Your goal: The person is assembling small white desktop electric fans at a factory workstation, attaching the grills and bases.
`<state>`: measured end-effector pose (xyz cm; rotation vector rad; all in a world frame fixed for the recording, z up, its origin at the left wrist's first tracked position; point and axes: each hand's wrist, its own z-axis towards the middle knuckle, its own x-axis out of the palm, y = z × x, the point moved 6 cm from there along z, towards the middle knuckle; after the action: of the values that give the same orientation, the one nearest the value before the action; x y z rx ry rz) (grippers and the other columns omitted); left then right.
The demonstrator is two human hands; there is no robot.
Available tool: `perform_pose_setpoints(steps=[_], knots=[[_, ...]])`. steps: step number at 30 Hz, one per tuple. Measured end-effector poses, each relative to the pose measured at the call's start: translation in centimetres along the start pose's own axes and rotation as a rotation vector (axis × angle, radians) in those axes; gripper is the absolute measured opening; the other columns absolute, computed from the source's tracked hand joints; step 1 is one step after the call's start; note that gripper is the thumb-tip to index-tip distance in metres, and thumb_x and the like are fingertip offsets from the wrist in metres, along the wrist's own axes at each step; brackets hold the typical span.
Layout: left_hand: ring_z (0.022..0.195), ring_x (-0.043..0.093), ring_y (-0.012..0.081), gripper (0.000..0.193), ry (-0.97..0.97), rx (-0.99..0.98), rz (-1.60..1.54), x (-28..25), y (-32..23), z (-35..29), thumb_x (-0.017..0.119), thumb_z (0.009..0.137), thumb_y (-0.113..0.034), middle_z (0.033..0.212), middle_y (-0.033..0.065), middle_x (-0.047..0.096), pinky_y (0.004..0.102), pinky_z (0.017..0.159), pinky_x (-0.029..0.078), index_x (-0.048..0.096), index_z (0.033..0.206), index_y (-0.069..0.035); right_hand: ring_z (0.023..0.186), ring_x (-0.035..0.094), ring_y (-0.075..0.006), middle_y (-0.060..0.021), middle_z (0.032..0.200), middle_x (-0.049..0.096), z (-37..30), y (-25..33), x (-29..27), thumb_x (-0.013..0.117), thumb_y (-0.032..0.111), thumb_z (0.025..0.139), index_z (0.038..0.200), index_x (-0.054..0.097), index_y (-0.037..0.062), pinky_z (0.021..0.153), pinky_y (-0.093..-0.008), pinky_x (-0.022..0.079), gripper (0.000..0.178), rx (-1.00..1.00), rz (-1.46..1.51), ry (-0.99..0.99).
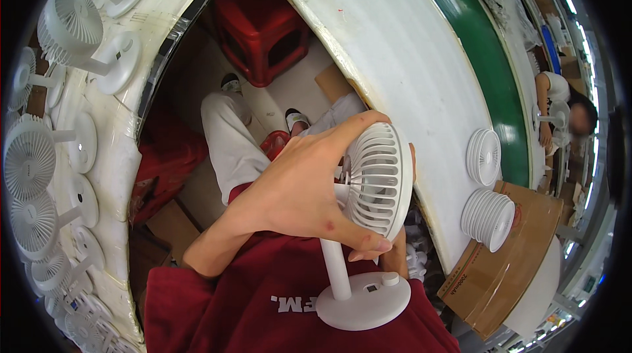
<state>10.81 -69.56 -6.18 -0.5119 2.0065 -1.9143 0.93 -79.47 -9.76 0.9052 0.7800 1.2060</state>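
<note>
My left hand [296, 182] is wrapped around the head of a small white desk fan [380, 178], thumb on the near side and fingers over the far side. Slots of the rear guard face my palm. A short stem [336, 271] runs from the head to a round white base [363, 303], which has a small knob and a dark little panel. The base shows over my dark red shirt [250, 300]. Behind the fan head, my right hand [413, 155] is mostly hidden; only a sliver of finger and part of its forearm show.
Several finished-looking white fans [29, 159] stand on the left table. On the right, a white worktop [395, 43] carries two stacks of round white grilles [487, 220], with a cardboard box [503, 257] beside them. Beyond runs a green belt [487, 56]; another person [559, 99] sits past it. Red stools [257, 30] stand below.
</note>
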Motion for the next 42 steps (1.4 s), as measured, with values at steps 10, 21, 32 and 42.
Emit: perform_pose_setpoints(steps=[10,21,32,42], knots=[[0.091,0.067,0.0318,0.108,0.091,0.065,0.017,-0.1,1.0,-0.2,0.091,0.052,-0.034,0.115,0.0167,0.066,0.0405,0.084,0.050,0.040,0.143,-0.006,0.143,0.029,-0.0471,-0.0240,0.160,0.017,-1.5,-0.9,0.6,0.094,0.041,0.044,0.159,0.020,0.0240,0.113,-0.0582,0.034,0.137,0.193,0.053,-0.111],[0.118,0.058,0.0289,0.082,0.081,0.046,-0.124,-4.8,6.3,0.0,0.068,0.058,0.007,0.136,0.0128,0.056,0.0360,0.098,0.045,0.047,0.136,-0.008,0.139,0.035,-0.0413,-0.0231,0.154,0.028,0.1,-4.3,2.9,0.084,0.030,0.069,0.144,0.047,0.0051,0.112,-0.0483,0.034,0.087,-0.175,-0.925,0.067],[0.129,0.051,0.0319,0.071,-0.125,0.167,0.075,-1.0,14.0,-6.0,0.060,0.056,0.010,0.143,0.0136,0.052,0.0358,0.104,0.041,0.055,0.123,-0.011,0.096,0.058,-0.0168,-0.0104,0.105,0.064,-9.2,-19.7,4.7,0.042,0.039,0.100,0.097,0.063,0.0031,0.088,-0.0269,0.043,0.042,0.669,0.726,-0.629],[0.130,0.050,0.0321,0.065,-0.151,0.118,-0.148,-0.7,11.3,-6.9,0.066,0.058,0.006,0.147,0.0151,0.049,0.0387,0.106,0.039,0.058,0.122,-0.007,0.077,0.057,-0.0143,-0.0071,0.085,0.066,-10.9,-17.1,5.3,0.033,0.041,0.102,0.085,0.063,0.0040,0.075,-0.0240,0.043,0.051,0.654,0.531,-0.586]])
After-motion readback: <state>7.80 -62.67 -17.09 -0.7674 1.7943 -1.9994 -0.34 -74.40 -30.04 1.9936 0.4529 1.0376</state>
